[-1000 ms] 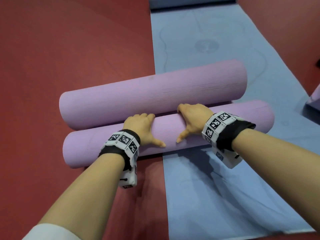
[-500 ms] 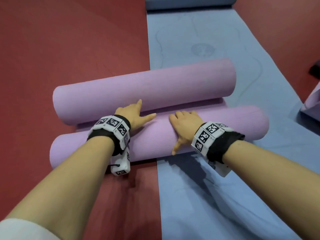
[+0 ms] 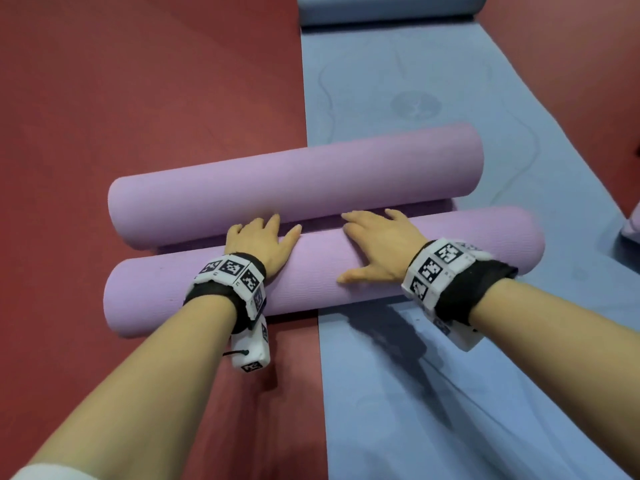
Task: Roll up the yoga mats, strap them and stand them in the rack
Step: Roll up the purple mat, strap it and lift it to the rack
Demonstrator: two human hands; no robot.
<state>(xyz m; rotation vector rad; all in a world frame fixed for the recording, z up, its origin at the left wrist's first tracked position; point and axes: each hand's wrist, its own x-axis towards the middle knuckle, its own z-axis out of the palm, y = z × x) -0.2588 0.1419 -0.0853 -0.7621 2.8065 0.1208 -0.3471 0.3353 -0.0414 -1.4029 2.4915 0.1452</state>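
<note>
A pink yoga mat lies across the floor, rolled from both ends into a near roll [image 3: 159, 292] and a far roll [image 3: 294, 181], with a thin strip of flat mat between them. My left hand [image 3: 259, 240] lies flat on top of the near roll, fingers reaching to the gap. My right hand [image 3: 377, 244] presses on the same roll a little to the right, fingers spread and thumb pointing left. Both palms are open; neither grips the mat.
A blue yoga mat [image 3: 433, 393] lies unrolled lengthwise under the right half of the pink rolls, its far end rolled up [image 3: 388, 8] at the top edge. Red floor [image 3: 138, 98] covers the left and far right. A pale purple object [image 3: 632, 223] shows at the right edge.
Both hands slid forward over the near roll, fingers straightening toward the gap. A strip of flat mat now shows between the two rolls.
</note>
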